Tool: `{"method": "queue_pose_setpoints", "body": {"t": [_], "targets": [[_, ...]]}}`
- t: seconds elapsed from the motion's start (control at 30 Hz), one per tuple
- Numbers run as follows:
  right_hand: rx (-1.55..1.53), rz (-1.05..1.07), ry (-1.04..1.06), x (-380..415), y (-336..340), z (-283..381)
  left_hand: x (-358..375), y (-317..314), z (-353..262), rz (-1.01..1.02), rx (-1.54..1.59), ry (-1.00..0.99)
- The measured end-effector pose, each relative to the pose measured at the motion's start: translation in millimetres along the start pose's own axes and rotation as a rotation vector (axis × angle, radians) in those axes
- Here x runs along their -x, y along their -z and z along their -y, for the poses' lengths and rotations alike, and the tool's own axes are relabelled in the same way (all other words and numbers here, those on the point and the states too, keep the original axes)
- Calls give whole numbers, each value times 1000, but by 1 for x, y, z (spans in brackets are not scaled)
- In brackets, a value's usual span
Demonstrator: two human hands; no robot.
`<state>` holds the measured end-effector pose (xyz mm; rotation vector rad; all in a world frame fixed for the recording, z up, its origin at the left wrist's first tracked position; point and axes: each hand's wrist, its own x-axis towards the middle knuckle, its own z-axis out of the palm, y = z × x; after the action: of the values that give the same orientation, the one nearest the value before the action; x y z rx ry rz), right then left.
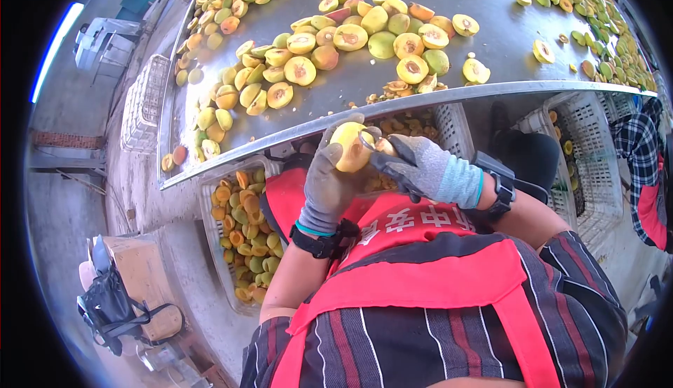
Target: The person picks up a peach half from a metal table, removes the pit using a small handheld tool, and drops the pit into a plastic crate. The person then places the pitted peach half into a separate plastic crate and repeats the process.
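Beyond the red apron [413, 276], left hand [327, 183] holds fruit [349, 151]; right hand [426, 168] grips half-hidden tool [366, 140].

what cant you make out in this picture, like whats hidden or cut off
All in the head view:
- handle of the metal tool: hidden in the right hand
- underside of the fruit: hidden by the left hand
- far edge of the table: cut off by the top edge
- much of the middle crate: hidden by the table and hands
- most of the co-worker: cut off by the right edge
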<state>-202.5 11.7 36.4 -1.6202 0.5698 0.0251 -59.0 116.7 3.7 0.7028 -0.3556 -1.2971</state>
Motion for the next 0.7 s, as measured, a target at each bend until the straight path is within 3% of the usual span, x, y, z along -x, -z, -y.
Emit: {"method": "queue_pose_setpoints", "body": {"t": [0.2,0.33,0.4,0.43,0.47,0.5,0.57,0.6,0.67,0.7], "targets": [[-138,16,-49,-1,-6,5,-4,2,8,3,-45,-146],[-86,-27,68,-6,-18,-3,-8,2,9,-37,-75,-151],[-118,-20,91,-5,-17,5,-11,5,11,-92,-630,-291],[-160,57,-123,-3,-11,22,-11,1,11,-92,-630,-290],[-202,133,-336,-1,-7,31,-11,-6,9,-97,-383,-277],[-203,132,-337,-1,-8,26,-11,-12,9,-101,-138,-262],[27,-20,88,-7,-13,5,-15,-16,9,-176,-251,-277],[26,-20,89,-11,-16,-4,-17,-17,9,-251,-363,-293],[307,-305,662,-16,-21,-18,-19,-19,9,-227,-407,-324],[306,-306,662,-13,-18,-11,-20,-20,9,-203,-448,-357]]}}
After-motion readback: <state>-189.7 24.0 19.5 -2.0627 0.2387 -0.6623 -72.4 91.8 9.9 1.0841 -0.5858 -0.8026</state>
